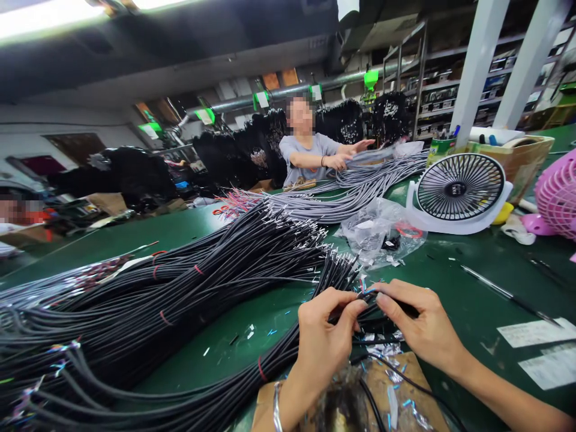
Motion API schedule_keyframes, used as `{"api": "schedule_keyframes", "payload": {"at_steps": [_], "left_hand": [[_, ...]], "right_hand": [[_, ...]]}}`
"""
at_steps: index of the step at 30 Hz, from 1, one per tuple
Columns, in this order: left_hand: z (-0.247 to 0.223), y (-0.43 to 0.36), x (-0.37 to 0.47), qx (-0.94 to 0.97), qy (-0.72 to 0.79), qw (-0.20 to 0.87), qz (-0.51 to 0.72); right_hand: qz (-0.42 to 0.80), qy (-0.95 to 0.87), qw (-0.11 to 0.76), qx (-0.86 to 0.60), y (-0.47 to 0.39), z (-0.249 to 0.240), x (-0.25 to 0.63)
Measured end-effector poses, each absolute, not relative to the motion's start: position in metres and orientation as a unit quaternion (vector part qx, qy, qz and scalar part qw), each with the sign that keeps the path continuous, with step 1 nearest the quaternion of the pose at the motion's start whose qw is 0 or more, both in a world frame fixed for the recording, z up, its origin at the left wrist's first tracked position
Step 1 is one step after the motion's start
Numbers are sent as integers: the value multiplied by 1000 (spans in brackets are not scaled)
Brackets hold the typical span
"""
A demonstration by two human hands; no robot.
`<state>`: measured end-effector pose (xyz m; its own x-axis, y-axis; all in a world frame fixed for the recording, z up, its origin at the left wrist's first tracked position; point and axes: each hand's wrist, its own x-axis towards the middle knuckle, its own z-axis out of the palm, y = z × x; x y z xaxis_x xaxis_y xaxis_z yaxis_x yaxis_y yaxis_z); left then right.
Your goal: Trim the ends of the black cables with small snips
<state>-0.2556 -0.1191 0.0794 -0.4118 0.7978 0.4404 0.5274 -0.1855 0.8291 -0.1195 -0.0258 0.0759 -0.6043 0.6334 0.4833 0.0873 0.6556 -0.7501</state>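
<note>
My left hand (330,324) pinches the end of a black cable, its thumb and forefinger together. Close beside it, my right hand (416,321) has its thumb and forefinger closed on the thin coloured wires (363,288) at that cable end. Red and blue show between the fingertips; the exact grip is partly hidden. Below the hands lies a brown board (396,390) with foil and blue scraps on it. A bundle of black cables (225,387), tied with a red band, runs left from under my left hand.
Larger black cable bundles (180,288) cover the left. Ahead are grey cables (315,204), a plastic bag (378,231) and a person (306,150) handling cables. A white fan (459,192), pink fan (558,195), pen (495,285) and paper labels (535,332) lie right.
</note>
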Motion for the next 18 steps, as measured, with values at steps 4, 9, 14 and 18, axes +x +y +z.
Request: {"api": "schedule_keyframes", "payload": {"at_steps": [4, 9, 14, 18], "left_hand": [[84, -117, -257, 511, 618, 217, 557], [84, -116, -256, 479, 601, 292, 569], [75, -112, -254, 541, 627, 132, 544], [68, -103, -259, 604, 603, 84, 515]], "right_hand": [[357, -827, 386, -199, -23, 76, -118], [381, -796, 406, -235, -22, 74, -118], [357, -807, 401, -246, -15, 72, -117], [300, -816, 418, -263, -15, 76, -116]]}}
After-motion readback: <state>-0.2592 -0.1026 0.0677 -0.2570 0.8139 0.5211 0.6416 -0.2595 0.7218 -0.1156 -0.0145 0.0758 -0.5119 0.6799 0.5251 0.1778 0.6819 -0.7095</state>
